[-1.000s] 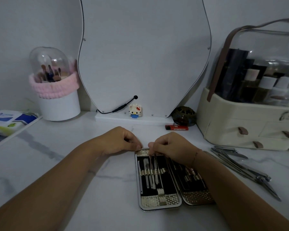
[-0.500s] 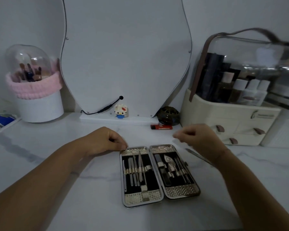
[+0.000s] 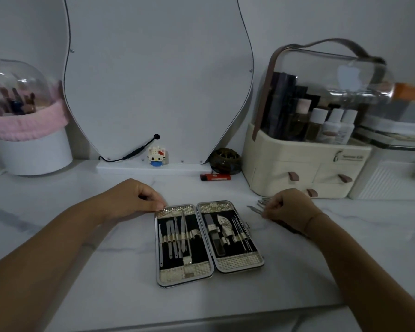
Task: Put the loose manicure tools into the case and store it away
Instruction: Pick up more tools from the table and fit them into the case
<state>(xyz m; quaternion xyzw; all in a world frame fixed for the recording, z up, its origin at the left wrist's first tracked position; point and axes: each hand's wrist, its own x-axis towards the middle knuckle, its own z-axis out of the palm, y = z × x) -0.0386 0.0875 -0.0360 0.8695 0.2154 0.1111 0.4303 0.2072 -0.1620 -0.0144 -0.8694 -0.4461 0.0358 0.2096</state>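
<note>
Room over white marble tabletop [image 3: 120, 279] left of black-lined metal case [image 3: 186, 275], cream plastic drawer organiser [image 3: 285, 173] walling right rear, red lighter [image 3: 215, 177] behind

Thin band [image 3: 310, 220] round right wrist

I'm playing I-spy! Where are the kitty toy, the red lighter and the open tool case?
kitty toy [image 3: 157, 156]: head view, on its white face.
red lighter [image 3: 217, 177]: head view, on its red body.
tool case [image 3: 171, 275]: head view, on the left half's gold bottom panel.
</note>
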